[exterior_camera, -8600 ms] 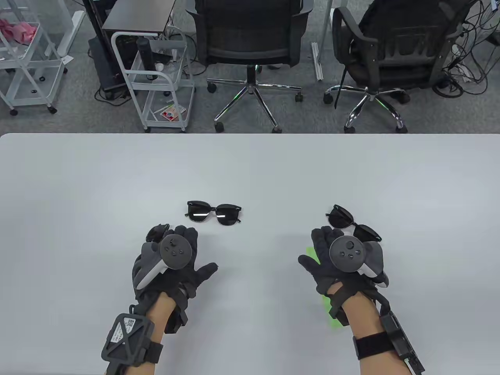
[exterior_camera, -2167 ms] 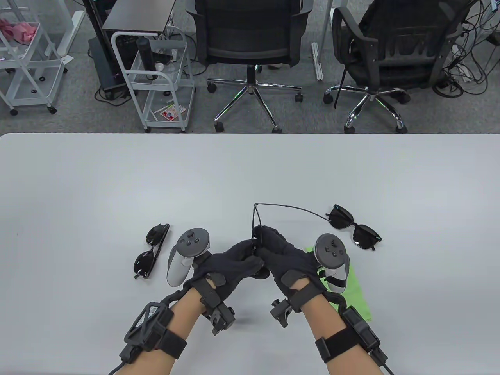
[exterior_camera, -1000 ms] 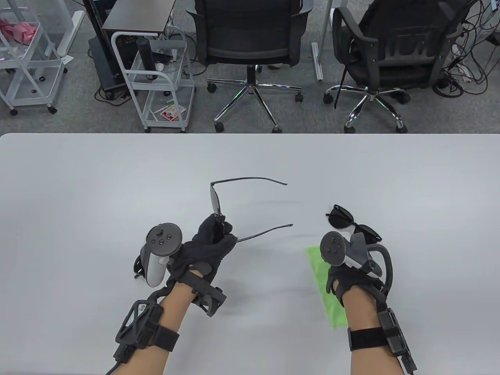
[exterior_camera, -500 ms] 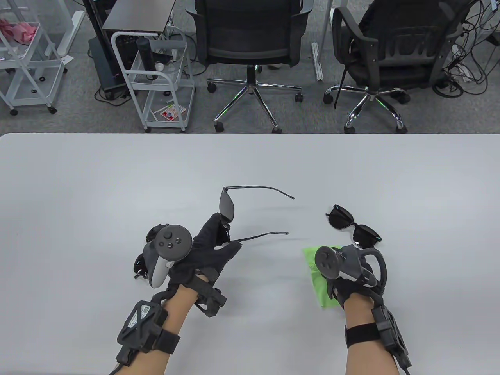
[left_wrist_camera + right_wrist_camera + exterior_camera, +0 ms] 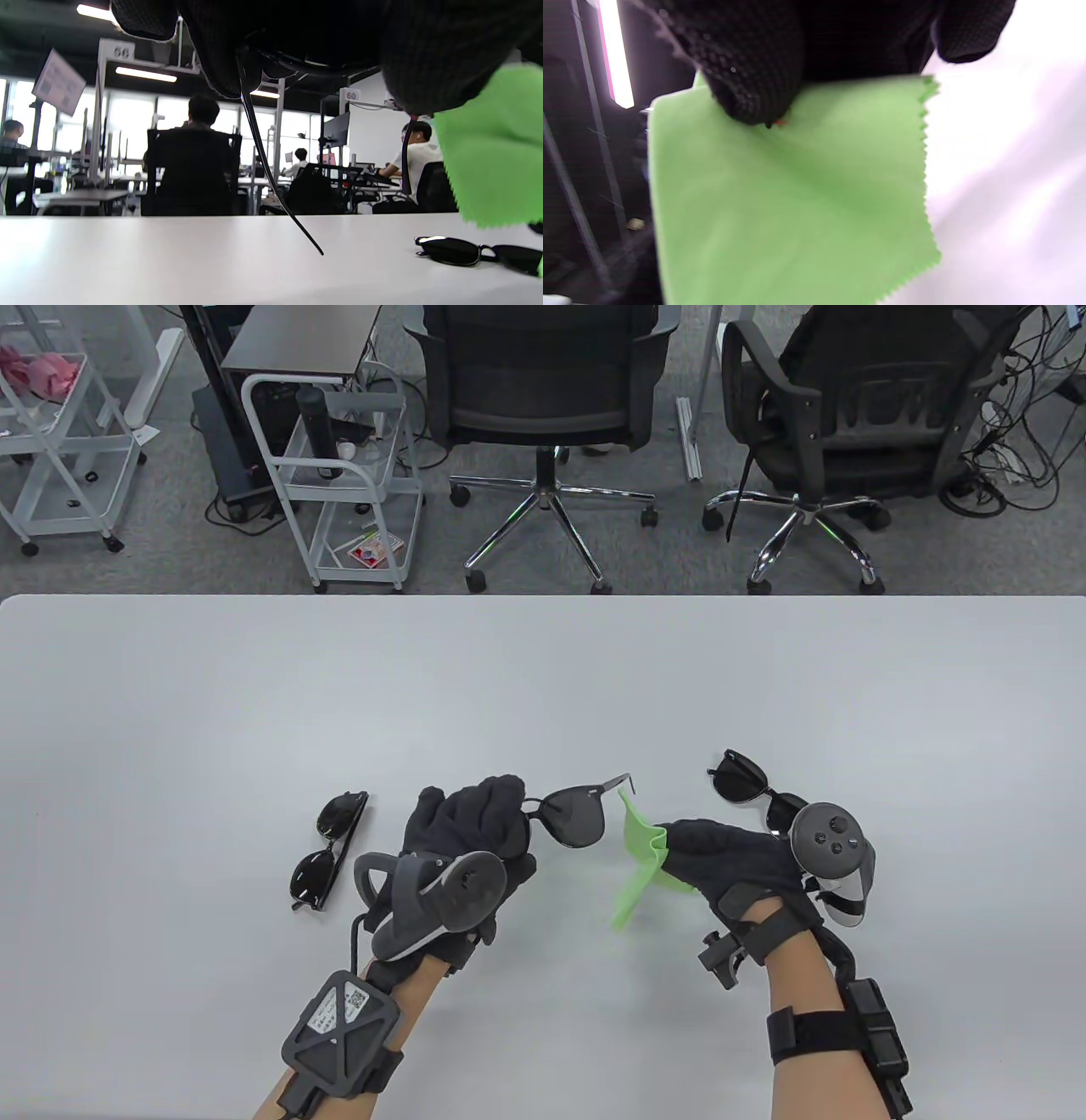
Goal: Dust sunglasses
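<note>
The held sunglasses (image 5: 570,814) hang above the near middle of the tabletop (image 5: 543,678), one dark lens facing up and its outer corner just beside the top edge of the green cloth (image 5: 638,857). The left hand (image 5: 467,836) has its fingers curled round the other half of the frame, while the right hand (image 5: 721,857) pinches the cloth at its upper end, so the rest of the cloth dangles free. These glasses look light and thin-framed, with slim arms that would likely bend or twist if squeezed; the lenses are probably slick and easily smudged, so the frame rim or the hinge end seems the safer place to hold, leaving the lens open to the cloth. The cloth is soft and limp and should fold over a lens readily. Two more pairs lie on the tabletop: the left sunglasses (image 5: 329,850) folded beside the left hand, and the right sunglasses (image 5: 747,789) partly behind the right hand. The table view alone shows the whole layout. The left wrist view adds the open arms (image 5: 271,178) hanging down without touching the tabletop, which the overhead cannot settle. The right wrist view shows the cloth's zigzag-cut edge and a fingertip (image 5: 755,84) pressing its face.
</note>
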